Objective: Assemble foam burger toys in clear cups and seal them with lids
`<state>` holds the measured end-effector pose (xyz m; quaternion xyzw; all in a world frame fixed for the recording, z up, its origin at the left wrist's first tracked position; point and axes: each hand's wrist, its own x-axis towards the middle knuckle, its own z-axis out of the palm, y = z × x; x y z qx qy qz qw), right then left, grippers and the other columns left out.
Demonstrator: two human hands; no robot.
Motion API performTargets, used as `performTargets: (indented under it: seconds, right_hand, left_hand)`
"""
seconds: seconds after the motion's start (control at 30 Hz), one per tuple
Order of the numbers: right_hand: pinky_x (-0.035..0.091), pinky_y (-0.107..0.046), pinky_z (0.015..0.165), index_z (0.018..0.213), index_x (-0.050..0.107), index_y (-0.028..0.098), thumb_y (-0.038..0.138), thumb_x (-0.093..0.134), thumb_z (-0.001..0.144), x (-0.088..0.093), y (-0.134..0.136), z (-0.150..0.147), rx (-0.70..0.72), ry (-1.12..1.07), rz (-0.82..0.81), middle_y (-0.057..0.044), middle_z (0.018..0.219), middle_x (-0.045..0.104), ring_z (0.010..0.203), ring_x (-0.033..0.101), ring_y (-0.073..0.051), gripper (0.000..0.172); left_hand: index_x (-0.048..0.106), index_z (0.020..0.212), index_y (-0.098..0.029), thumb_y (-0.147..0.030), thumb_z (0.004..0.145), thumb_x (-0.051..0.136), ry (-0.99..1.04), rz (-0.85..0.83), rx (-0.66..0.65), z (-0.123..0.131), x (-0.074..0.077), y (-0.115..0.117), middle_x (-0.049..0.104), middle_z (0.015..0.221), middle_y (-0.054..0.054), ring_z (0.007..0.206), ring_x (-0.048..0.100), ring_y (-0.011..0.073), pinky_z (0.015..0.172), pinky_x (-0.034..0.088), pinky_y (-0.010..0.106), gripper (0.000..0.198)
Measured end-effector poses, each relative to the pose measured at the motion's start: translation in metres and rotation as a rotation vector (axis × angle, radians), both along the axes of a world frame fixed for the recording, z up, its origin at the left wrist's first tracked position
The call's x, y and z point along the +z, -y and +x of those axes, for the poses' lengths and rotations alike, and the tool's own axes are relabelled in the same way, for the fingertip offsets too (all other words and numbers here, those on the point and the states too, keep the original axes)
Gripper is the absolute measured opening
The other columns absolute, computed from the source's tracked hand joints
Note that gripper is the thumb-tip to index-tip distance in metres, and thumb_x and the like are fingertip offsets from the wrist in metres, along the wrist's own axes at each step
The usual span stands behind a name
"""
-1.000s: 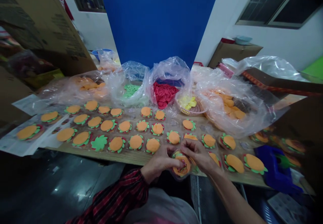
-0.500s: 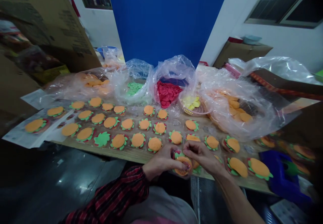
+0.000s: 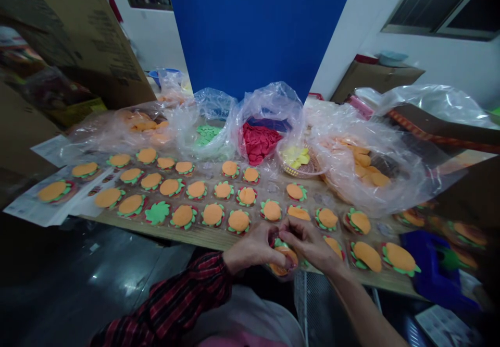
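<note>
My left hand (image 3: 253, 249) pinched a round, plastic-cased burger (image 3: 284, 257); my right hand (image 3: 310, 244) touched its frilly edge, grip unclear.

The held toy burger (image 3: 286, 257) looks like matt foam, as do those in shiny, clear plastic trays (image 3: 274, 187) across the wooden worktop (image 3: 187, 237), smooth along its front edge. Crinkled, glossy, see-through plastic bags (image 3: 269, 97) line the back edge beside a plastic lattice basket (image 3: 314, 168); a dull brown cardboard carton (image 3: 78, 34) stands past the left end. The plaid sleeve (image 3: 172, 300) is soft, gathered cloth, and the floor (image 3: 117, 274) has a smooth sheen.
</note>
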<state>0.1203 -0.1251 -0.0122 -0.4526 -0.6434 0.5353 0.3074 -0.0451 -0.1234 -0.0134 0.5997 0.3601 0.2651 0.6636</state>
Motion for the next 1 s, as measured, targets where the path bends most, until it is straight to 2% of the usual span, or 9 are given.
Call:
performTargets:
  seconds: [0.23, 0.33, 0.4, 0.47, 0.57, 0.67, 0.77, 0.87, 1.0]
  right_hand:
    - [0.032, -0.023, 0.053, 0.065, 0.051, 0.017, 0.04, 0.056, 0.081, -0.004, 0.01, -0.005, -0.137, -0.047, 0.028, 0.002, 0.061, 0.044, 0.058, 0.039, -0.011, 0.028]
    - [0.033, -0.022, 0.054, 0.064, 0.051, 0.017, 0.039, 0.061, 0.077, -0.007, 0.012, -0.006, -0.279, -0.161, 0.008, 0.003, 0.061, 0.045, 0.058, 0.039, -0.01, 0.027]
    - [0.032, -0.021, 0.053, 0.064, 0.05, 0.017, 0.04, 0.064, 0.075, -0.011, 0.012, -0.005, -0.413, -0.271, 0.001, 0.004, 0.06, 0.043, 0.056, 0.037, -0.01, 0.028]
    - [0.031, -0.021, 0.052, 0.064, 0.05, 0.018, 0.04, 0.064, 0.074, -0.014, 0.01, -0.002, -0.486, -0.339, -0.012, 0.004, 0.06, 0.041, 0.056, 0.036, -0.009, 0.029]
    - [0.032, -0.021, 0.054, 0.067, 0.052, 0.017, 0.04, 0.062, 0.077, -0.009, 0.006, 0.004, -0.379, -0.269, -0.017, 0.003, 0.062, 0.042, 0.058, 0.038, -0.01, 0.027]
    - [0.033, -0.022, 0.056, 0.072, 0.057, 0.016, 0.04, 0.061, 0.078, 0.003, 0.002, 0.009, -0.103, -0.085, -0.012, 0.001, 0.066, 0.047, 0.061, 0.041, -0.011, 0.025]
    - [0.034, -0.022, 0.056, 0.072, 0.057, 0.015, 0.038, 0.061, 0.077, 0.016, 0.001, 0.006, 0.103, 0.059, -0.007, 0.001, 0.065, 0.049, 0.062, 0.042, -0.011, 0.024]
    - [0.034, -0.022, 0.056, 0.07, 0.055, 0.015, 0.036, 0.058, 0.079, 0.021, 0.002, -0.001, 0.107, 0.113, 0.018, 0.002, 0.063, 0.048, 0.061, 0.042, -0.011, 0.023]
    - [0.036, -0.022, 0.057, 0.068, 0.052, 0.015, 0.034, 0.055, 0.08, 0.015, 0.007, -0.005, 0.048, 0.093, 0.061, 0.001, 0.065, 0.049, 0.062, 0.043, -0.01, 0.022]
  left_hand:
    - [0.064, 0.071, -0.011, -0.031, 0.047, 0.077, -0.068, -0.091, 0.024, -0.001, -0.001, 0.003, 0.053, 0.064, -0.002, 0.062, 0.046, 0.0119, 0.056, 0.034, 0.023, 0.034]
    - [0.065, 0.081, -0.011, -0.029, 0.048, 0.078, 0.035, -0.125, 0.088, 0.001, 0.002, 0.005, 0.057, 0.071, -0.001, 0.066, 0.049, 0.0125, 0.06, 0.037, 0.023, 0.04]
    - [0.064, 0.093, -0.012, -0.027, 0.049, 0.078, 0.152, -0.181, 0.143, 0.003, 0.003, 0.009, 0.06, 0.08, 0.002, 0.073, 0.053, 0.014, 0.066, 0.04, 0.024, 0.049]
    - [0.061, 0.102, -0.012, -0.025, 0.053, 0.077, 0.272, -0.228, 0.192, 0.003, 0.002, 0.013, 0.062, 0.088, 0.004, 0.078, 0.055, 0.0151, 0.07, 0.042, 0.026, 0.053]
    - [0.062, 0.1, -0.012, -0.024, 0.059, 0.073, 0.301, -0.201, 0.203, 0.002, 0.0, 0.017, 0.062, 0.087, 0.004, 0.078, 0.055, 0.0148, 0.071, 0.042, 0.026, 0.044]
    - [0.064, 0.086, -0.011, -0.024, 0.056, 0.074, 0.116, -0.116, 0.091, -0.001, -0.002, 0.015, 0.061, 0.078, 0.002, 0.072, 0.054, 0.0137, 0.065, 0.041, 0.023, 0.034]
    - [0.064, 0.086, -0.012, -0.02, 0.051, 0.073, -0.019, -0.043, -0.014, -0.001, 0.0, 0.012, 0.061, 0.079, 0.0, 0.074, 0.053, 0.0141, 0.064, 0.04, 0.022, 0.037]
    - [0.063, 0.092, -0.012, -0.017, 0.051, 0.071, -0.05, -0.003, -0.059, 0.0, 0.003, 0.009, 0.061, 0.083, 0.0, 0.077, 0.053, 0.0147, 0.066, 0.041, 0.023, 0.042]
    - [0.063, 0.092, -0.012, -0.02, 0.049, 0.073, -0.104, 0.001, -0.058, -0.002, 0.003, 0.009, 0.061, 0.082, 0.0, 0.076, 0.052, 0.0155, 0.065, 0.04, 0.023, 0.045]
